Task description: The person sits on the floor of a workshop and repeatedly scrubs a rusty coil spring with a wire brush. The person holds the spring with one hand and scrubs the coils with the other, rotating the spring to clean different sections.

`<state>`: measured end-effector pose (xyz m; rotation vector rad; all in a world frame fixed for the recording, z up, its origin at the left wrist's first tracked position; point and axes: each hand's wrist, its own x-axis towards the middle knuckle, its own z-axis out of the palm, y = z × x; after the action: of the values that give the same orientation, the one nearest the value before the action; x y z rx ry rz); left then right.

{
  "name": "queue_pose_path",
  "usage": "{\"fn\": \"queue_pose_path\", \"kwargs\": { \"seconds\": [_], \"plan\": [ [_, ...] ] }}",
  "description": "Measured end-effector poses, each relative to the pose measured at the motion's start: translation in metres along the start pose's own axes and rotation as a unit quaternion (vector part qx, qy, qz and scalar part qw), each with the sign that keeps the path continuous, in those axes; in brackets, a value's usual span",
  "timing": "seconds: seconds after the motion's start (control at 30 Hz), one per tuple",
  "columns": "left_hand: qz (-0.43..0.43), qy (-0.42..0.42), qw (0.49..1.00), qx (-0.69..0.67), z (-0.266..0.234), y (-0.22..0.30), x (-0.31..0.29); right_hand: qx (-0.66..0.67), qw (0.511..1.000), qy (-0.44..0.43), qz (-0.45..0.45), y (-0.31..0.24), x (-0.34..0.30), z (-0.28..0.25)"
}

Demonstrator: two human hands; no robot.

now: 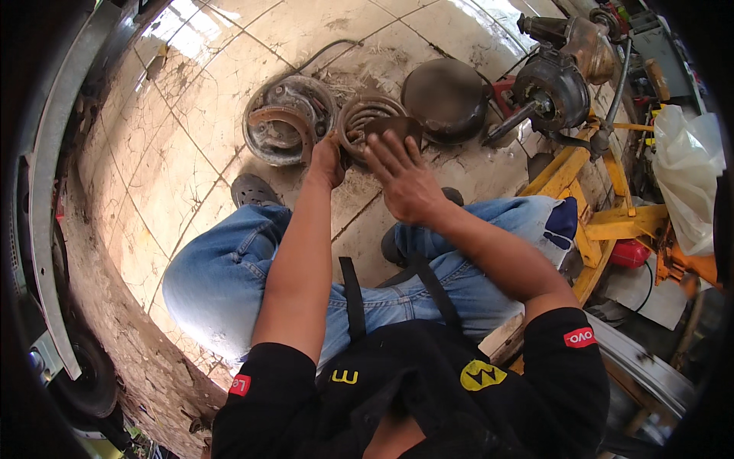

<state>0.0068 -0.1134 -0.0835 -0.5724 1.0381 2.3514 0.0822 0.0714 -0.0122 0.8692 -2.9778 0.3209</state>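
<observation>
My left hand (pixel 327 163) is closed at the edge of a rusty, curved brake shoe (pixel 284 116); what its fingers grip is hidden. That shoe lies over a round, dirty backing plate (pixel 269 145) on the floor. My right hand (pixel 407 177) is held flat with its fingers apart. Its fingertips overlap a dark brown, curved piece (pixel 395 127), and I cannot tell whether they press on it. Under that piece sits a rusty ring-shaped part with coiled bands (pixel 364 109). To the right of it rests a dark, round drum (pixel 443 92).
Far right, an axle assembly with a dark drum (pixel 554 84) stands by a yellow metal frame (pixel 596 222). A clear plastic bag (pixel 686 176) hangs beyond it. A black cable (pixel 325 52) runs over the dirty tiled floor (pixel 172 138). A tyre (pixel 88 375) is at the lower left.
</observation>
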Motion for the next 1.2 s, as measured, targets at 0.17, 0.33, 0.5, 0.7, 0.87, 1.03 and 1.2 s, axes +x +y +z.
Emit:
{"fn": "queue_pose_path", "kwargs": {
  "seconds": [0.17, 0.33, 0.5, 0.7, 0.87, 1.03, 1.2],
  "plan": [
    [0.023, 0.035, 0.999, 0.023, 0.006, 0.003, 0.0, 0.027, 0.996, 0.021, 0.085, 0.016, 0.018, -0.019],
    [0.036, 0.047, 0.997, 0.045, -0.003, 0.001, 0.004, -0.014, 0.997, -0.073, 0.005, 0.022, 0.016, -0.029],
    [0.016, 0.074, 0.996, 0.042, 0.011, 0.006, -0.007, -0.001, 0.996, -0.088, -0.034, 0.019, 0.012, -0.032],
    [0.012, 0.014, 0.995, 0.098, 0.0, 0.012, 0.007, 0.057, 0.998, -0.021, -0.03, 0.017, 0.011, -0.026],
    [-0.006, -0.015, 0.985, 0.17, -0.01, 0.014, 0.017, 0.121, 0.993, 0.0, -0.003, 0.031, 0.015, -0.03],
    [-0.033, -0.035, 0.983, 0.177, -0.014, 0.016, 0.018, 0.057, 0.995, -0.026, -0.081, 0.017, 0.016, -0.028],
    [-0.016, -0.022, 0.98, 0.197, -0.009, 0.015, 0.017, 0.128, 0.991, 0.016, -0.029, 0.021, 0.034, -0.03]
  ]
}}
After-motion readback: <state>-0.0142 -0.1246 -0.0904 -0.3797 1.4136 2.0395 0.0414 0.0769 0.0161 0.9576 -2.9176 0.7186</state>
